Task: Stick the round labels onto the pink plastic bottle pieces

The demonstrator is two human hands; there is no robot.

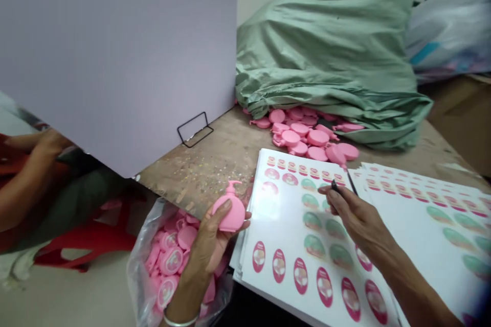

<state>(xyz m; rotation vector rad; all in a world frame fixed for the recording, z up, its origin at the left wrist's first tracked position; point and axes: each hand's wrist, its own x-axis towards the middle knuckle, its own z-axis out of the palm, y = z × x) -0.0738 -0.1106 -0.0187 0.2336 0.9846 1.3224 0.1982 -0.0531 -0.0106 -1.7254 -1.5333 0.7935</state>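
My left hand [215, 235] is closed round a flat, round pink plastic pump bottle [230, 213], its nozzle pointing up. The bottle's facing side is plain pink, with no sticker on it. Over the sticker sheet [268, 219], my right hand [355, 214] pinches a thin black tool [351, 184] whose exact kind I cannot make out. Printed on that sheet are green ovals, pink-rimmed ovals and small labels; blank white gaps show among them. Below my left wrist, a clear plastic bag [140, 260] holds several pink pieces, some bearing round stickers.
A heap of pink bottles [303, 133] spills from a green sack [330, 56] at the back of the wooden table [207, 163]. More sticker sheets [418, 230] lie at right. A pale panel [115, 61] rises at left; beyond it are a person's arm [34, 173] and a red stool [84, 245].
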